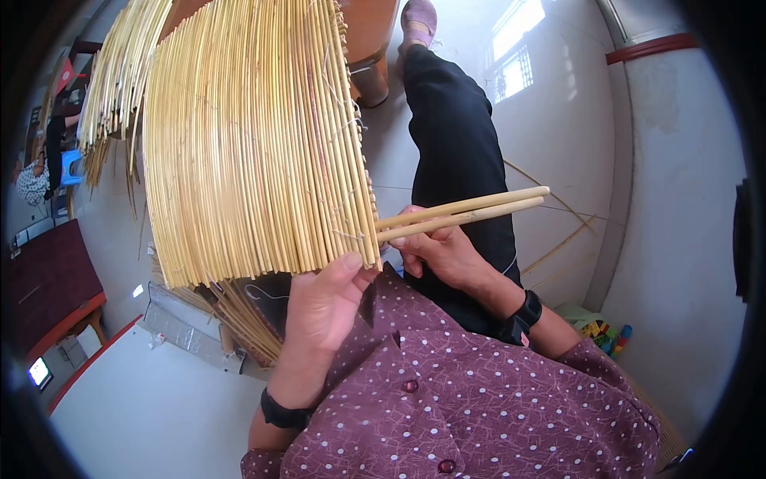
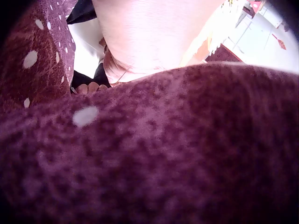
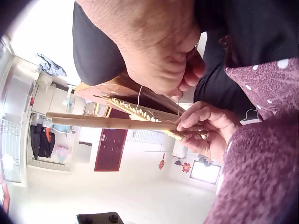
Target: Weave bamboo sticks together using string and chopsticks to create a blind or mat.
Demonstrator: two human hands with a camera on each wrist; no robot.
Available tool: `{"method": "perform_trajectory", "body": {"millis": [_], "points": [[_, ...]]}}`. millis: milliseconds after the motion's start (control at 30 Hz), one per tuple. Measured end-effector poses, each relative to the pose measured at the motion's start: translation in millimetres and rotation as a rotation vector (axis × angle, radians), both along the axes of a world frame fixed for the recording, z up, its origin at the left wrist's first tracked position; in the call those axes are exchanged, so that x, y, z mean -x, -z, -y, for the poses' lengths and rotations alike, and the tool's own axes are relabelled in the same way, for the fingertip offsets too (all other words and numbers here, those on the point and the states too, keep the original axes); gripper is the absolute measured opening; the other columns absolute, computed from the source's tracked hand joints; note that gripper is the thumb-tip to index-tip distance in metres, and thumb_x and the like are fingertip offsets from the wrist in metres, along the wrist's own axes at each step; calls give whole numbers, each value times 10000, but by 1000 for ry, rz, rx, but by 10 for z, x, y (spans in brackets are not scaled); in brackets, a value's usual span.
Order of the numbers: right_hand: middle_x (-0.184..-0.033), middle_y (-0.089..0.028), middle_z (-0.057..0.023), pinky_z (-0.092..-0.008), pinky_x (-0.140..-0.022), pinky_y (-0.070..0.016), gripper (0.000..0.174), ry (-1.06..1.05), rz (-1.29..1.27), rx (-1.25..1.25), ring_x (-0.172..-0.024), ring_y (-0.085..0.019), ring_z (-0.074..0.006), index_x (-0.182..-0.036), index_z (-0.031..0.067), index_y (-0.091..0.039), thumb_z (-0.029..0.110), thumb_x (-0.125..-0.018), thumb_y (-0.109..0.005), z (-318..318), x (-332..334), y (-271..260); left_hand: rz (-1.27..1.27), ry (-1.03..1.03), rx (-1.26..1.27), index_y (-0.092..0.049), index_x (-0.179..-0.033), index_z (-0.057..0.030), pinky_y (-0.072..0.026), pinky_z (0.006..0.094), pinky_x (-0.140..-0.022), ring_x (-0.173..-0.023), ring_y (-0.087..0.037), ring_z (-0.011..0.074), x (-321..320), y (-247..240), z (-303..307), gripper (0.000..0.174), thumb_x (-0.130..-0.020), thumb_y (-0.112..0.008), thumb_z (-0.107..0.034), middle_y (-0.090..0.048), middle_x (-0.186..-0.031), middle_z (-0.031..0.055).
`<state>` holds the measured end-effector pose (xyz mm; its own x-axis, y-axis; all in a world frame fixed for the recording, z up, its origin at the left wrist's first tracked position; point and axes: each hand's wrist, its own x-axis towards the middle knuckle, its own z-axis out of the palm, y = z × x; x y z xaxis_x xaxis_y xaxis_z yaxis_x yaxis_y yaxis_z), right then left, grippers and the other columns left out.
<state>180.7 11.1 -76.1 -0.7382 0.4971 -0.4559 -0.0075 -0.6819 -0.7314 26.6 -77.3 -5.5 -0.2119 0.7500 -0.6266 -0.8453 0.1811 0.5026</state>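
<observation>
A wide mat of straw-coloured stalks [image 1: 239, 144], stitched together side by side, fills the upper left of the head view. My left hand [image 1: 319, 307] grips its near corner, thumb on top and fingers underneath. Two longer stalks [image 1: 471, 211] stick out past the mat's right edge, over my right hand [image 1: 451, 255]. In the right wrist view my right hand's fingers [image 3: 180, 79] are curled and pinch a thin white thread [image 3: 138, 100] by the mat's edge. A purple dotted sleeve [image 2: 140, 140] covers most of the left wrist view.
Another layer of stalks [image 1: 120, 64] lies at the upper left. A brown wooden piece of furniture [image 1: 375, 40] stands beyond the mat. More stalks [image 1: 247, 319] lie below it, beside a white tabletop [image 1: 159, 399]. Loose stalks [image 1: 558, 243] are on the floor at right.
</observation>
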Motion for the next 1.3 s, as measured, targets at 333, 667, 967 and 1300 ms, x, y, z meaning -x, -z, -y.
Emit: {"method": "perform_trajectory", "body": {"millis": [333,667,967,1300], "points": [[-607,-517,1,-212,-480,-411,110,125,-21,106,-503,-502,-89,-944,17,-607,113,-931,-554,15,-11,-23,214,106,-144,-500,-1211,4,-532,367,-832,-905,-595,196,34,218,-7,396,-879,-654,-148,-594,-983,99],[-618,-495,0,-225,-469,-402,126,48,132,203,-500,-490,-93,-888,38,-553,138,-959,-525,47,-69,-177,-7,109,37,-526,-1132,0,-520,335,-696,-741,-583,175,22,206,-58,302,-858,-639,-59,-589,-826,70],[-615,-490,15,-192,-448,-350,130,-8,-23,163,-485,-425,-48,-961,24,-602,147,-940,-565,31,15,-15,-55,102,130,-547,-1107,6,-523,345,-681,-674,-589,172,15,190,71,301,-840,-664,-69,-594,-763,69],[-687,-534,18,-170,-488,-398,119,12,-131,90,-554,-476,-28,-982,23,-595,132,-939,-571,71,36,86,-58,96,145,-563,-1058,41,-518,347,-706,-678,-582,177,54,203,144,271,-833,-664,-70,-589,-736,77]]}}
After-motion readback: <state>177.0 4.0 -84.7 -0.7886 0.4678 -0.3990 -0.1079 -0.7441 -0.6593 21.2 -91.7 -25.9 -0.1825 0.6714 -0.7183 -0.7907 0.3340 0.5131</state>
